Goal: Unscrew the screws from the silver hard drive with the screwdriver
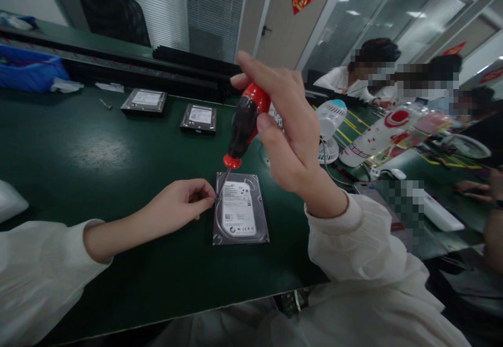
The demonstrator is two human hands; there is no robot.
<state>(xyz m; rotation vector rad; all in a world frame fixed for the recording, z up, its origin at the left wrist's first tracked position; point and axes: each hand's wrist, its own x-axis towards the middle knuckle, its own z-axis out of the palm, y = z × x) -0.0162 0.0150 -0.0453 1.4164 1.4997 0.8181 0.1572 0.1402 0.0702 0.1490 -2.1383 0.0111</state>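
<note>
A hard drive (239, 208) lies label up on the green table in front of me. My right hand (288, 127) is closed around the top of a red and black screwdriver (241, 124), which leans with its handle up and to the right. The thin shaft runs down to the drive's left edge. Close to that tip, my left hand (188, 200) has its thumb and forefinger pinched together at the drive's left edge. Whatever is between those fingertips, if anything, is too small to make out.
Two more hard drives, one (144, 100) at the back left and one (199, 118) nearer the middle, lie on the table (157, 153). A blue bin (31, 69) stands far left. To the right are a white fan (330, 121), a patterned bottle (377, 132) and several people.
</note>
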